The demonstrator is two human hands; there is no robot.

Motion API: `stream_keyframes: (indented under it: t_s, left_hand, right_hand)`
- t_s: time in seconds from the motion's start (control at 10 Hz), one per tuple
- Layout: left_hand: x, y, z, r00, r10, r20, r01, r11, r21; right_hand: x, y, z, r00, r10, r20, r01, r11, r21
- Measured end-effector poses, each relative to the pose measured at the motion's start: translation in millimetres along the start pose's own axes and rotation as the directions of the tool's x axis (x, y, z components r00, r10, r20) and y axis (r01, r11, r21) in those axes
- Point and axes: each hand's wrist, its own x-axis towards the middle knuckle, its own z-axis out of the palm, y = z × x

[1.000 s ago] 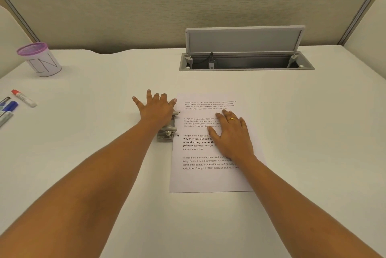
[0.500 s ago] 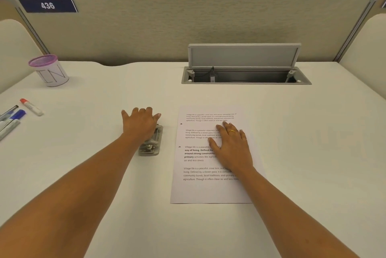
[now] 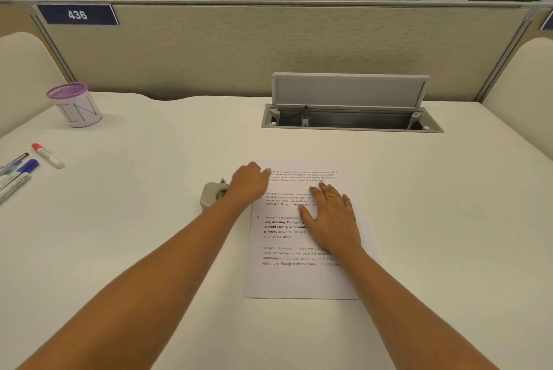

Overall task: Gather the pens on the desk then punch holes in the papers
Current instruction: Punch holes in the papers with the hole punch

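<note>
A printed sheet of paper (image 3: 299, 280) lies on the white desk (image 3: 149, 235), with a small punched hole near its left edge. My right hand (image 3: 332, 220) presses flat on the sheet, fingers spread. A grey hole punch (image 3: 210, 193) sits just left of the paper. My left hand (image 3: 250, 182) is past the punch, at the sheet's upper left corner, with its fingers curled and hidden from me. Far left lie a red-capped marker (image 3: 48, 155), a blue-capped marker (image 3: 24, 169) and more pens (image 3: 13, 161).
A purple-rimmed mesh cup (image 3: 76, 106) labelled "IN" stands at the back left. An open grey cable tray (image 3: 350, 122) with a raised lid is set into the desk behind the paper. A beige partition closes the back.
My left hand slid the hole punch left, off the paper's edge, then left it and moved right to the sheet's upper left corner. My right hand stayed flat on the paper.
</note>
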Motion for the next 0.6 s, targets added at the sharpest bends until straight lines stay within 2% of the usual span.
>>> stream_keyframes:
  t_s: [0.1,0.2,0.4,0.6]
  left_hand:
    - [-3,7,7,0.977,-0.159,0.146,0.175,0.978,-0.11]
    - [-2,4,8,0.968,-0.201,0.15,0.224,0.962,-0.159]
    - [1,2,7,0.946,-0.249,0.207,0.314,0.86,-0.402]
    - [-7,-4,13,0.939,-0.25,0.236,0.344,0.675,-0.653]
  right_hand:
    - [0,0,0,1.0,-0.001,0.004,0.001,1.0,-0.002]
    - [0,0,0,1.0,0.0,-0.002,0.0,1.0,-0.003]
    - [1,-1,-1,1.0,-0.006,0.002,0.006,1.0,-0.008]
    - [0,-1,-3,1.0,-0.006,0.003,0.006,1.0,-0.004]
